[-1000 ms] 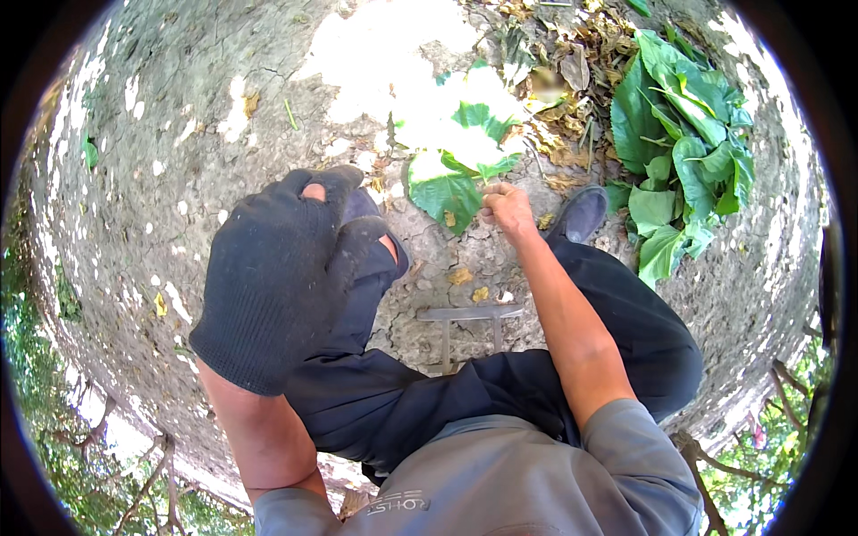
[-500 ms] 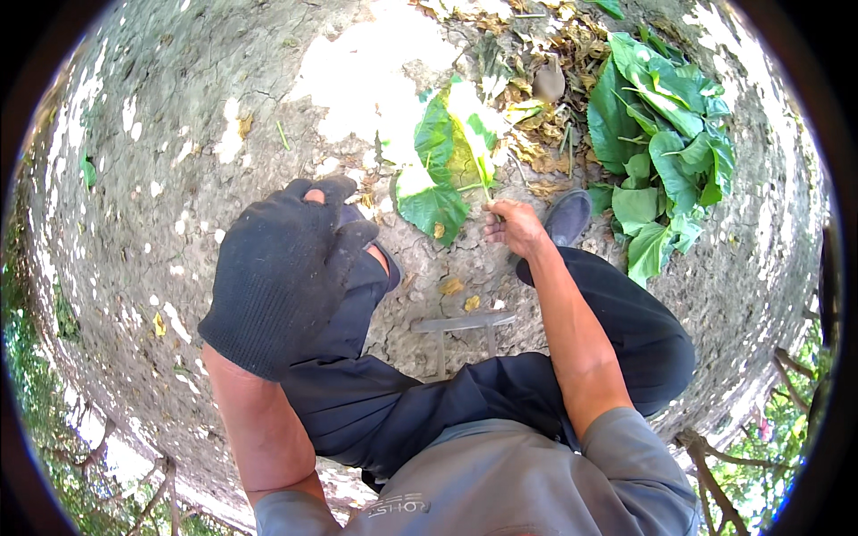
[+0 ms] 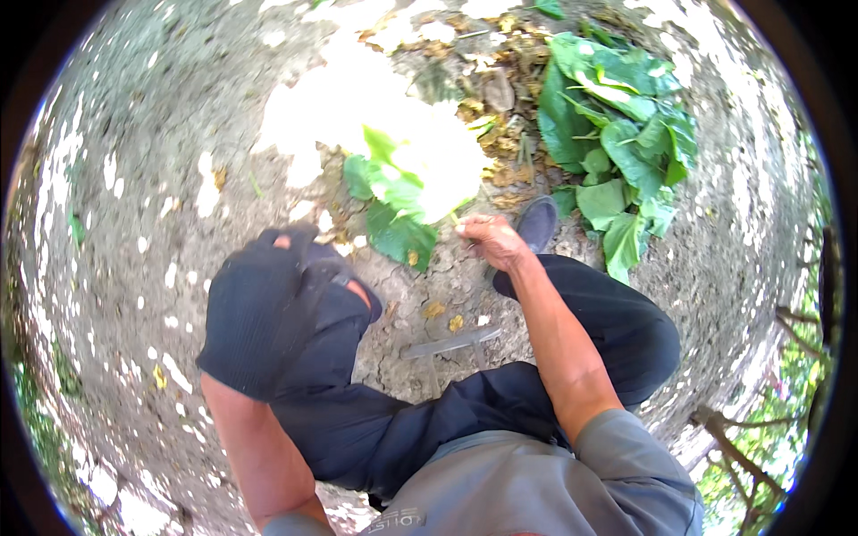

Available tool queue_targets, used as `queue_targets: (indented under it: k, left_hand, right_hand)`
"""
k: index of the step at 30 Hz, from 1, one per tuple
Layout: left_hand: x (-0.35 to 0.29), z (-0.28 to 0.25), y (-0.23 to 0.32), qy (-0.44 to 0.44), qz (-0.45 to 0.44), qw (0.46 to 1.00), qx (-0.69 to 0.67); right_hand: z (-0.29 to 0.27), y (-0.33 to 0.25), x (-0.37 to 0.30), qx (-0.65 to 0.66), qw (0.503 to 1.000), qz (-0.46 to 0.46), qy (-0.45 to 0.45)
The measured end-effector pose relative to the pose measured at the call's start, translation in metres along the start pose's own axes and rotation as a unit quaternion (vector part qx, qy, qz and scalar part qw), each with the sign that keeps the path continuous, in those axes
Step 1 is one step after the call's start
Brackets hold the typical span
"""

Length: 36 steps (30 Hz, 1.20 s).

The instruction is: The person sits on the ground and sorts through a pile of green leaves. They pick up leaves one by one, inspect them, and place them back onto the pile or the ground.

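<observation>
My right hand (image 3: pixel 494 239) is bare, its fingers pinched on the stalk of a large green leaf (image 3: pixel 393 183). Strong sunlight washes out much of the leaf's blade. Below it lies a darker green leaf (image 3: pixel 400 239) with a small brownish spot, on the cracked soil. My left hand (image 3: pixel 259 308), in a dark knitted glove with one bare fingertip showing, is over my left knee. Its fingers look curled, and whatever may be inside them is hidden.
A heap of large green leaves (image 3: pixel 617 134) lies to the right, beyond my right shoe (image 3: pixel 537 223). Dry brown leaves (image 3: pixel 514 147) are scattered beside it. Between my legs is a grey bar on two thin legs (image 3: pixel 451 343). Bare branches (image 3: pixel 728 447) stand at the lower right.
My right hand has shifted slightly left, and the leaf it pinches has turned, its blade now in bright sun. The whole view has shifted slightly. My left hand stays over the knee.
</observation>
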<state>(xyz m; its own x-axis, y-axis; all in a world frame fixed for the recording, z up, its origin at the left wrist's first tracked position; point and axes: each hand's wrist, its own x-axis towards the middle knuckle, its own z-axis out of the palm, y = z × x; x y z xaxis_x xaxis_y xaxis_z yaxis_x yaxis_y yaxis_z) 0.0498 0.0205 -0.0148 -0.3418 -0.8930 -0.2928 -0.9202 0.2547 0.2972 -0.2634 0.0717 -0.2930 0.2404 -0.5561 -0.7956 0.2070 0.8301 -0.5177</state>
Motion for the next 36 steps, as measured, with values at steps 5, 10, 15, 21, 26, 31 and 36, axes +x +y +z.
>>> queue_targets:
  k: [5, 10, 15, 21, 26, 31, 36]
  left_hand:
    - [0.009, 0.002, 0.009, -0.019, -0.013, 0.999, -0.038]
    - [0.009, -0.005, 0.02, -0.036, -0.034, 0.999, -0.024]
    - [0.012, 0.0, 0.022, -0.017, 0.001, 1.0, -0.024]
    - [0.013, -0.002, 0.025, -0.015, 0.025, 0.999, -0.015]
    - [0.02, 0.0, 0.033, -0.025, 0.027, 0.999, -0.011]
    - [0.017, -0.002, 0.03, -0.009, 0.016, 1.0, -0.008]
    - [0.021, 0.001, 0.017, 0.0, 0.011, 0.999, -0.036]
  right_hand:
    - [-0.005, -0.028, -0.011, 0.005, 1.0, 0.007, 0.028]
    - [-0.018, -0.065, -0.024, 0.067, 0.988, -0.093, 0.099]
    - [-0.058, -0.113, -0.045, 0.166, 0.927, -0.225, 0.249]
    - [-0.118, -0.168, -0.064, 0.199, 0.86, -0.292, 0.368]
    - [-0.187, -0.202, -0.082, 0.232, 0.819, -0.349, 0.391]
    - [-0.2, -0.202, -0.066, 0.27, 0.807, -0.352, 0.39]
    - [-0.15, -0.133, -0.026, 0.124, 0.891, -0.234, 0.368]
